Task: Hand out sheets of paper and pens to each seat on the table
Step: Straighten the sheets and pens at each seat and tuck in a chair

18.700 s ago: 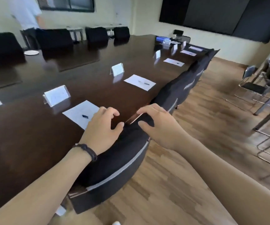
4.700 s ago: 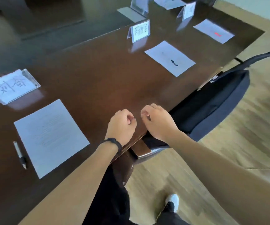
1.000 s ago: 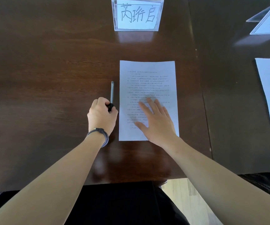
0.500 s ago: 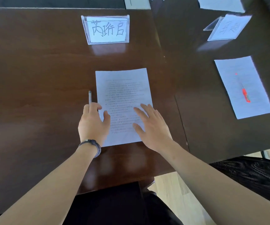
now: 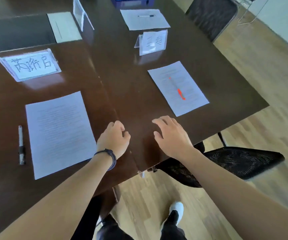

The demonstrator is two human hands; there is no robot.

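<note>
A printed sheet lies on the dark wooden table at the near left, with a silver-and-black pen beside its left edge. A second sheet to the right carries a red pen. A third sheet farther back has a dark pen on it. My left hand, fingers loosely curled, hovers over bare table just right of the near sheet and holds nothing. My right hand hangs relaxed and empty above the table's near edge.
Name cards stand behind the sheets: one at the left, one at the right, one farther back. A black mesh chair sits at the table's near right corner, another at the far right. A blue box lies at the top.
Both hands have come off the near sheet and the pen and moved right over bare table. The view has swung right, so the sheet and pen now lie at my left.
</note>
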